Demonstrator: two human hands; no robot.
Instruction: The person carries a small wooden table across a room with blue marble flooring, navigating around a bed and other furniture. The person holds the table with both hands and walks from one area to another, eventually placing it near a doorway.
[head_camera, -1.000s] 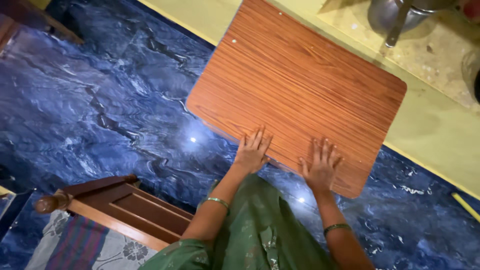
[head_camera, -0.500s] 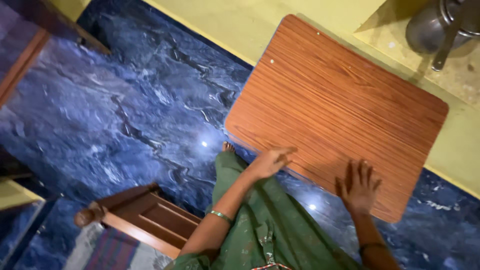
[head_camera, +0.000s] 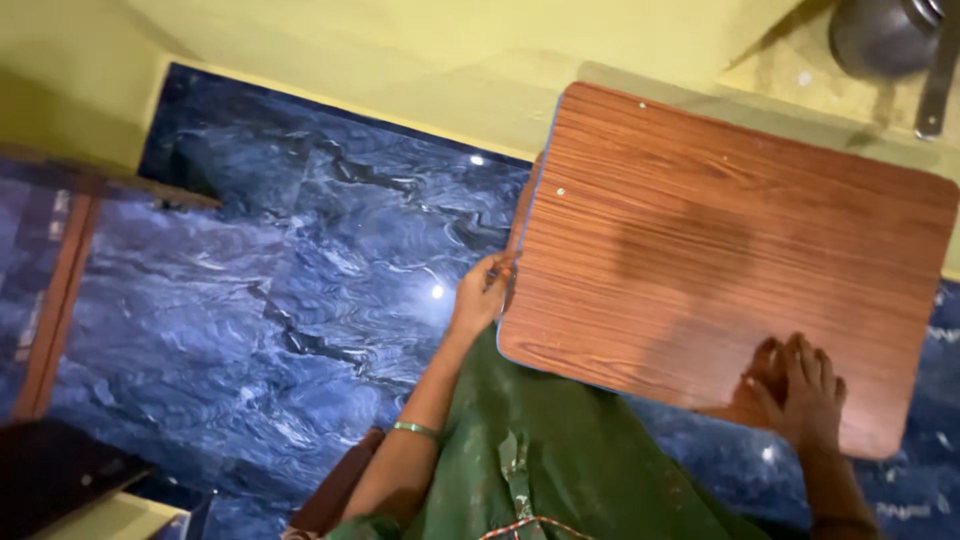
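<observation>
A reddish-brown wood-grain board (head_camera: 720, 240) with rounded corners lies flat in front of me, over the blue marbled floor (head_camera: 280, 290). My left hand (head_camera: 483, 293) grips its left edge, fingers curled around the rim. My right hand (head_camera: 800, 392) rests palm down on the board near its front right corner, fingers spread. A green bangle sits on my left wrist, and green cloth covers my lap below the board.
A yellow wall (head_camera: 400, 60) runs behind the board. A metal pot (head_camera: 885, 35) with a handle stands on a speckled ledge at the top right. A brown wooden frame (head_camera: 60, 290) borders the floor at the left, with dark furniture at the bottom left.
My left hand moved from the board's front edge to its left edge and closed on it. The board has swung round squarer to me; my right hand stays flat on it.
</observation>
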